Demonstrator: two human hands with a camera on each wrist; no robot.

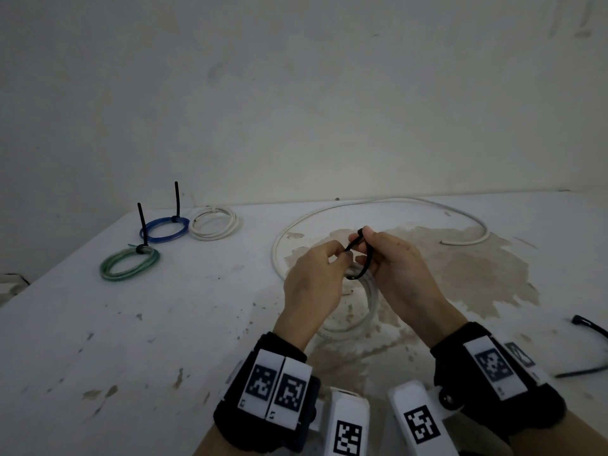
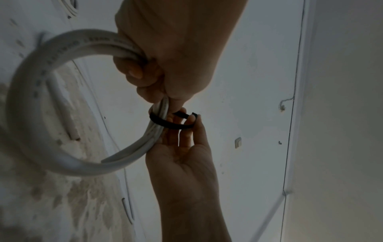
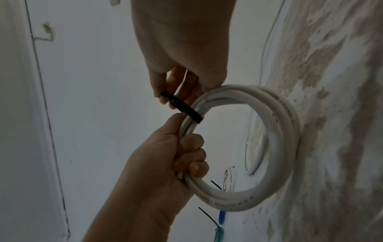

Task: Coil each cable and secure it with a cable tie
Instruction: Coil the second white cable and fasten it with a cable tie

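While the left hand [image 1: 314, 278] curls its fingers round the white cable coil [image 3: 275, 124] and holds it above the stained table [image 1: 164, 324], the right hand [image 1: 394, 268] pinches the black cable tie [image 2: 167, 123] that loops round the coil's strands; the tie's two ends are not yet joined; at the table's far left lie a green coil [image 1: 130, 263], a blue coil [image 1: 164, 229] and a white tied coil [image 1: 214, 222]; a loose white cable [image 1: 378, 205] curves behind the hands; spare black ties [image 1: 589, 327] lie at the right edge.
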